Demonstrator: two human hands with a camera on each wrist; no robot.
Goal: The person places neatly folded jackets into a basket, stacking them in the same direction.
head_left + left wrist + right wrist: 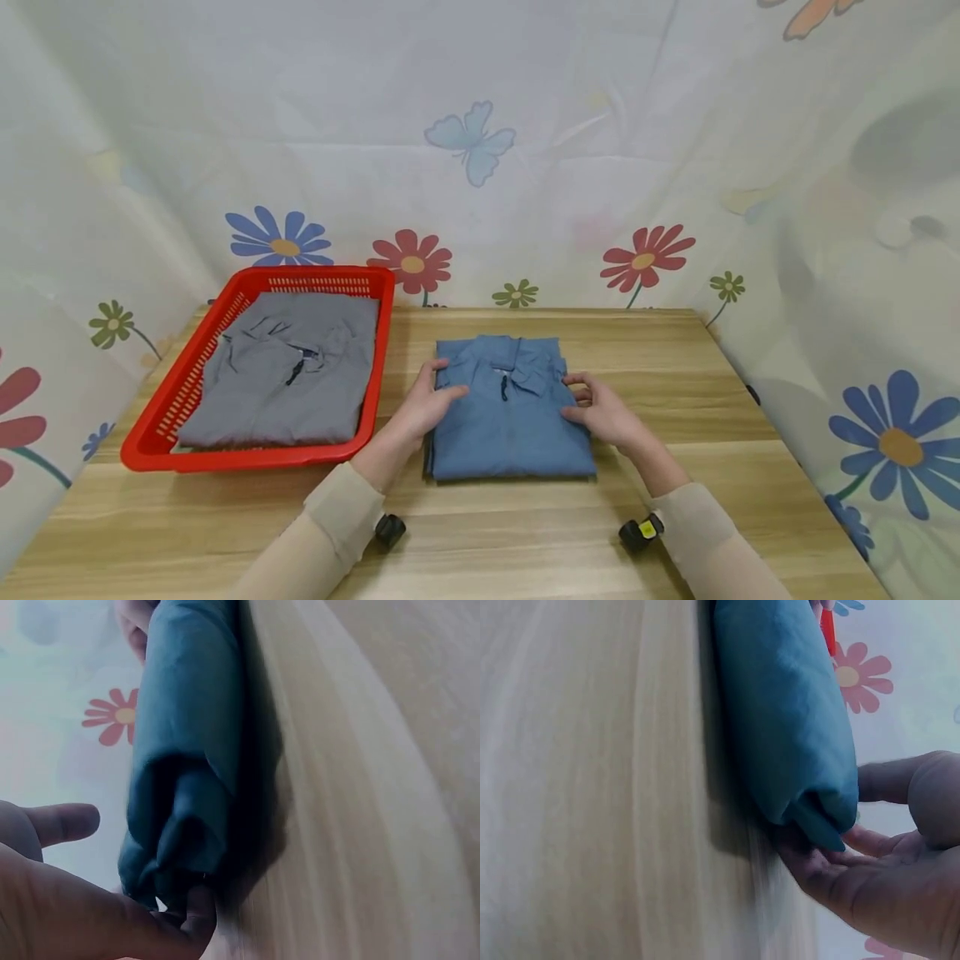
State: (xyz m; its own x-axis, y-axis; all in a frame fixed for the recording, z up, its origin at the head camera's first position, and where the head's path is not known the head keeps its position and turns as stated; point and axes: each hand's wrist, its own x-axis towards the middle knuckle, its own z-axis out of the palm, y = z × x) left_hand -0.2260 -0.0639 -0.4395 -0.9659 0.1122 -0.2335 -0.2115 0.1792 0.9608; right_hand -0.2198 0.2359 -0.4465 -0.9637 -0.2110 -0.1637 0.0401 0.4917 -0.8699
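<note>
A folded blue jacket, collar and dark zipper pull facing up, lies on the wooden table. At its left edge is my left hand, thumb over the top; in the left wrist view its fingers curl at the lower edge of the folded cloth, the thumb standing apart from it. My right hand holds the right edge. In the right wrist view its fingers reach beneath the fold while the thumb lies against the upper side. Some fingertips are hidden by the cloth.
Left of the blue jacket stands a red plastic basket containing a folded grey jacket. The wooden table ends at a flowered cloth backdrop behind and on both sides.
</note>
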